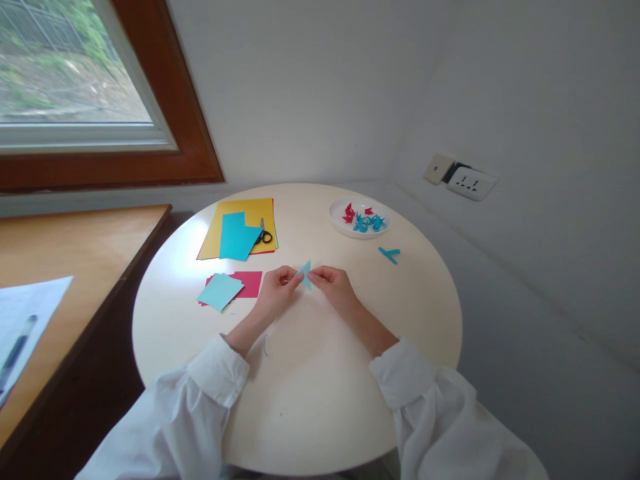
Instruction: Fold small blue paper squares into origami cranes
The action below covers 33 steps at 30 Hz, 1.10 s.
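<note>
Between my two hands is a small folded piece of light blue paper (307,272), held just above the middle of the round table. My left hand (278,291) pinches its left side between thumb and fingers. On the right side, my right hand (335,287) pinches it the same way. Left of my left hand lie light blue paper squares (220,292) on top of pink-red paper pieces (250,283). The lower part of the folded piece shows between the thumbs; its exact fold is too small to make out.
A white plate (336,224) at the back right holds several small red and blue folded paper shapes (367,222). Blue paper strips (389,255) lie before it. Yellow sheets (213,233), cut blue paper (235,241) and black-handled scissors (267,237) lie back left. A wooden desk (100,243) stands left.
</note>
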Available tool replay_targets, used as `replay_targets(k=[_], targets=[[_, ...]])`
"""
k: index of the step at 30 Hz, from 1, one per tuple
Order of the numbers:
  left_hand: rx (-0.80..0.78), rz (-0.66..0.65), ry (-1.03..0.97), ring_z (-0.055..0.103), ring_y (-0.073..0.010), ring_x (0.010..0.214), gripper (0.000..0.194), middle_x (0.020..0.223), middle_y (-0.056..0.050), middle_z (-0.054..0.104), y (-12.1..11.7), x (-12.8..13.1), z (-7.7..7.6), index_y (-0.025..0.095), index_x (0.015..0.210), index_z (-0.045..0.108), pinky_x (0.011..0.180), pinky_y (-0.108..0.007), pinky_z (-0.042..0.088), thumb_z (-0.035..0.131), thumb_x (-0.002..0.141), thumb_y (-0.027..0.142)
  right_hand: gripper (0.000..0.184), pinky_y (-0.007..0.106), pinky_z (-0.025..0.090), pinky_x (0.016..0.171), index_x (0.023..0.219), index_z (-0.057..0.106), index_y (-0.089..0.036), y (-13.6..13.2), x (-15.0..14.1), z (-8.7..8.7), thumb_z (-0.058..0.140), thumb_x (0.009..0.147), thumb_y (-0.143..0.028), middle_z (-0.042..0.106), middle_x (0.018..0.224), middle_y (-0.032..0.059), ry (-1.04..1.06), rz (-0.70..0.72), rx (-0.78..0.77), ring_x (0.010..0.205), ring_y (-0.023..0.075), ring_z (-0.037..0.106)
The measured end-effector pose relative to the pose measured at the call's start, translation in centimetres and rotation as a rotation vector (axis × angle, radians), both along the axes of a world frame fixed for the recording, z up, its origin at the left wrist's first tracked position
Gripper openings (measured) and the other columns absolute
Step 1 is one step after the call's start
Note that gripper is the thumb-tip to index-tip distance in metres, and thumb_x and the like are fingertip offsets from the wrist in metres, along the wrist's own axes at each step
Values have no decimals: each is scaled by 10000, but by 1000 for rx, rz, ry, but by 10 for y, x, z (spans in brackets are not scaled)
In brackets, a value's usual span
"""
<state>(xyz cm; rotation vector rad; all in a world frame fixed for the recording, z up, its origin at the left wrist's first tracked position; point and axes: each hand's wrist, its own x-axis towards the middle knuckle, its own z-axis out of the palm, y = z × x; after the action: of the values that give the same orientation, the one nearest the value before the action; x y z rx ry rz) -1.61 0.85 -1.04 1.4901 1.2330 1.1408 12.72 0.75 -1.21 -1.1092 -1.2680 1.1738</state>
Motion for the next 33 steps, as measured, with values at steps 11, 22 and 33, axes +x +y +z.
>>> replay_targets(k=[11, 22, 33], targets=[[-44, 47, -107, 513, -123, 620, 256, 645, -20, 602, 2, -2, 0, 136, 673, 637, 575, -237, 374, 635, 663, 392, 153, 264, 386, 617, 564, 602, -167, 0, 1, 3, 630, 612, -310, 575, 563, -22, -6, -45, 28, 574, 113, 497], [-19, -22, -75, 491, -104, 563, 264, 596, -2, 585, 2, -3, -3, 136, 626, 605, 545, -224, 356, 645, 660, 395, 181, 249, 372, 580, 630, 611, -170, 3, 2, 0, 634, 611, -349, 560, 582, -27, 69, -94, 12, 566, 102, 473], [-42, -27, -64, 514, -122, 592, 258, 630, -19, 609, 1, -1, -1, 140, 656, 635, 555, -231, 382, 633, 663, 398, 194, 244, 368, 570, 616, 593, -175, 5, 2, -4, 633, 613, -365, 545, 584, -31, 75, -84, 16, 566, 101, 466]])
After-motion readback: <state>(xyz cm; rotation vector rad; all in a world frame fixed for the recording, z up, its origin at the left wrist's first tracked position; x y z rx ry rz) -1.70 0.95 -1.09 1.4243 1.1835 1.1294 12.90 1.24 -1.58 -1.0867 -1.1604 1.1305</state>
